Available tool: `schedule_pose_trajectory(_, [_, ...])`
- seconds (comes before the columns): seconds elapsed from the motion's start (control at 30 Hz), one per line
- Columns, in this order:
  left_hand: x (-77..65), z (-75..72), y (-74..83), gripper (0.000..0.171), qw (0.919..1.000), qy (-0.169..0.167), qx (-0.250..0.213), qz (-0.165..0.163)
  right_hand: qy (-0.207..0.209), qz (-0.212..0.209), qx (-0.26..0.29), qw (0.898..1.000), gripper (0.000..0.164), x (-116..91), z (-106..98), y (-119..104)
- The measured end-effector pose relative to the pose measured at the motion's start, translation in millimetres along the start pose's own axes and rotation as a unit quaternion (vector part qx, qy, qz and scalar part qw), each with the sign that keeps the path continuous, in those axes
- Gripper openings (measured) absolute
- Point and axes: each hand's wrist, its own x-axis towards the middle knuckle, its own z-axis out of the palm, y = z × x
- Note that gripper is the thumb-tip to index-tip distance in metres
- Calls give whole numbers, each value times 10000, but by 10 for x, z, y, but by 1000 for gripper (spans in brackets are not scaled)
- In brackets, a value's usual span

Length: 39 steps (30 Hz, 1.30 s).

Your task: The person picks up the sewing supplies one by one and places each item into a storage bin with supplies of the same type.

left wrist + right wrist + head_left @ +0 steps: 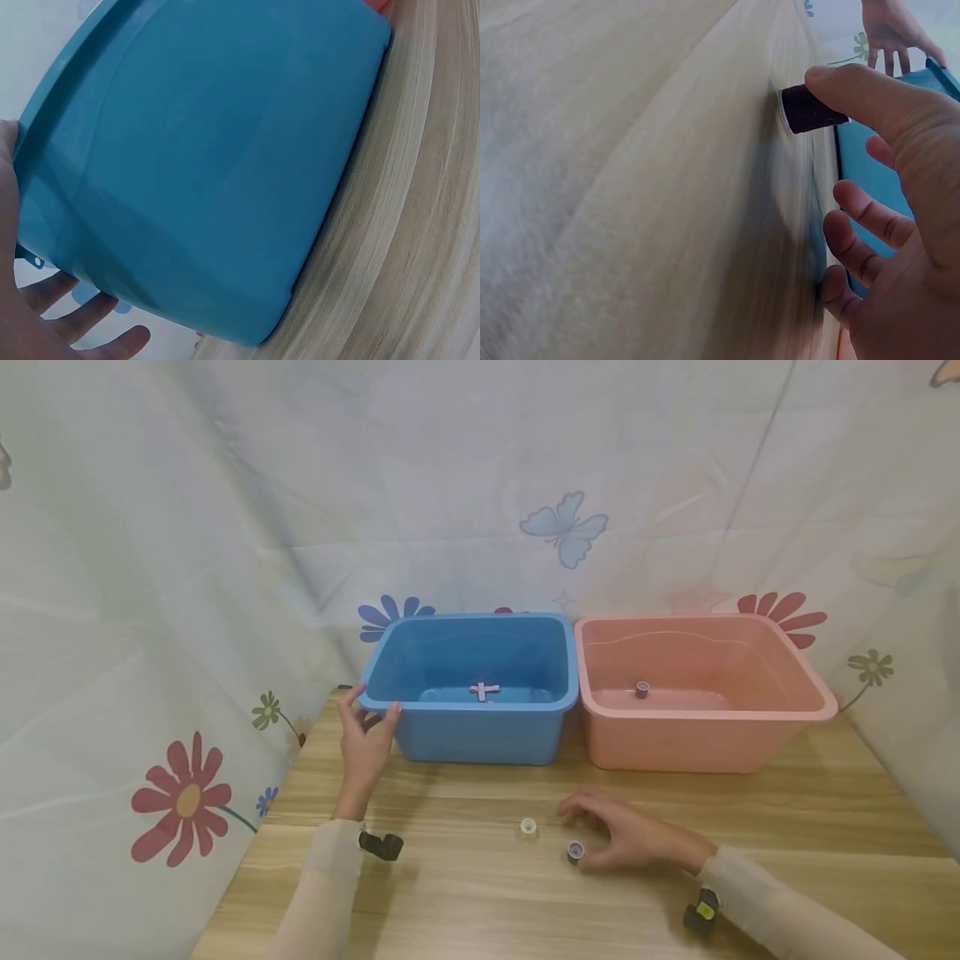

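My left hand grips the front left corner of the blue tub, thumb at the front rim and fingers along its left side. On the table, my right hand is beside a small dark purple cylinder with a pale, ringed top. In the right wrist view, the thumb touches or nearly touches this cylinder, while the other fingers are loosely bent and apart from it. A similar small whitish cylinder stands to the left of the right hand.
Pinkish strips lie crossed inside the blue tub. The pink tub stands at its right, holding a small purple cylinder. Both tubs are at the back of the wooden table, before a patterned curtain.
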Motion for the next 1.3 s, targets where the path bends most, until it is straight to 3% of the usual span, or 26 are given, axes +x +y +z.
schedule_pose_trajectory(0.57, [21, 13, -60, 75, 10000, 74, -23, 50, 46, -160, -618, 9979, 34, -3, 48, 53])
schedule_pose_trajectory(1.3, [9, 13, -70, 74, 9999, 17, -58, 102, 222, -419, -550, 9974, 31, -3, 70, 52])
